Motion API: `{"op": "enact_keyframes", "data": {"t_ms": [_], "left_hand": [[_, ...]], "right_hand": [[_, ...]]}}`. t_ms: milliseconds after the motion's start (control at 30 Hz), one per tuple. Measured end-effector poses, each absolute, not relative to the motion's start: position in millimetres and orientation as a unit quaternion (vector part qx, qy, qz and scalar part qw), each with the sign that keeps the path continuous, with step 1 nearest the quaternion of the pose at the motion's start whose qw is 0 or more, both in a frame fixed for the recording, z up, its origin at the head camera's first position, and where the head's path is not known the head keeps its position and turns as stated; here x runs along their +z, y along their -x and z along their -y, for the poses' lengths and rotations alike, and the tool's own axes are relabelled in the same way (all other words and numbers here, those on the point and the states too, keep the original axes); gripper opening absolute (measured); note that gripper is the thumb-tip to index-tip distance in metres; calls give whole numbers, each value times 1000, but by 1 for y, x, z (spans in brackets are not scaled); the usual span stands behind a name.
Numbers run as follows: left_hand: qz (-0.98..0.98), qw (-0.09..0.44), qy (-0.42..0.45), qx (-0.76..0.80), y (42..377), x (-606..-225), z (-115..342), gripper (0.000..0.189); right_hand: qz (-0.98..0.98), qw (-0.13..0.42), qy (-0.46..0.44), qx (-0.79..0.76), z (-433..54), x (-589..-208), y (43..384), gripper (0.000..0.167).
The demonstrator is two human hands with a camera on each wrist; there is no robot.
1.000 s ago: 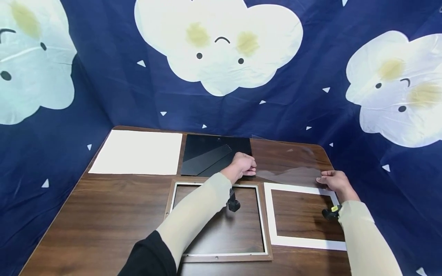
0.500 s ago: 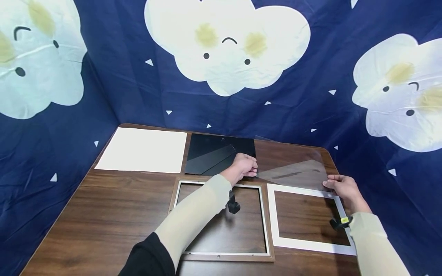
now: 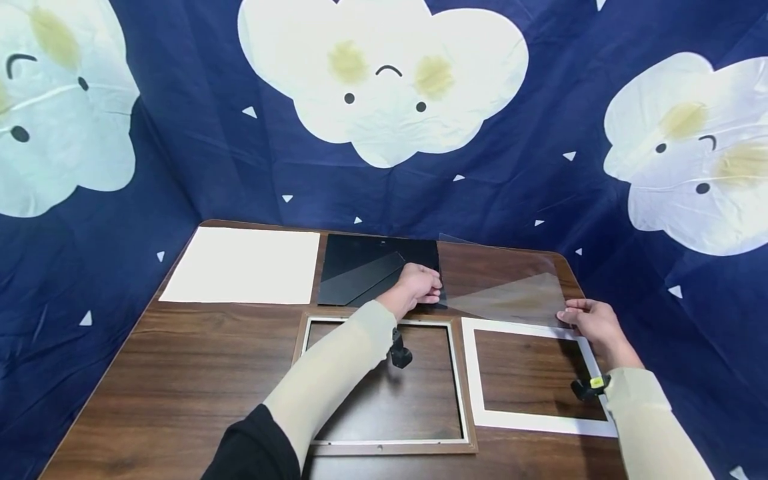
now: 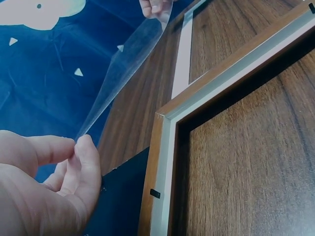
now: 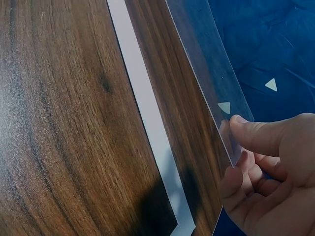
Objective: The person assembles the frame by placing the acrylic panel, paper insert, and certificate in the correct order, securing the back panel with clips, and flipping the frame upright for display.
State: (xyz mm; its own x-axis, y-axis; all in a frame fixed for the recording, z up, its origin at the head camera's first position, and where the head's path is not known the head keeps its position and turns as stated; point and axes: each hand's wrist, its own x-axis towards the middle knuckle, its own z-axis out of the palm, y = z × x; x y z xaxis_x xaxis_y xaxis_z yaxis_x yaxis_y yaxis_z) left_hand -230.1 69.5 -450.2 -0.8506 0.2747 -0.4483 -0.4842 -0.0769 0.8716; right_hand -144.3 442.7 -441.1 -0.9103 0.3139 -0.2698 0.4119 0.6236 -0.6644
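Left hand (image 3: 422, 285) pinching one end of a clear sheet (image 3: 516, 297), right hand (image 3: 594, 323) pinching the other end

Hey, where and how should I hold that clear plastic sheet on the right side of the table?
Probably best to pinch the clear sheet at its two near corners, coming from its left and right ends. It is thin and bows in the left wrist view, so spread grips should steady it. The left hand and right hand pinch about there.
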Motion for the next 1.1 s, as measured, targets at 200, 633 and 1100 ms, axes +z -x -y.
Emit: {"op": "enact_keyframes", "data": {"t_ms": [200, 633, 1100], "left_hand": [[-626, 254, 80, 733, 227, -445, -63, 40], [-653, 231, 54, 719, 211, -441, -38, 26], [-670, 213, 54, 709, 192, -431, 2, 31]], "right_hand": [[-896, 65, -188, -397, -439, -437, 145, 53], [-886, 55, -141, -439, -426, -435, 128, 57], [-867, 50, -113, -483, -399, -433, 113, 56]]}}
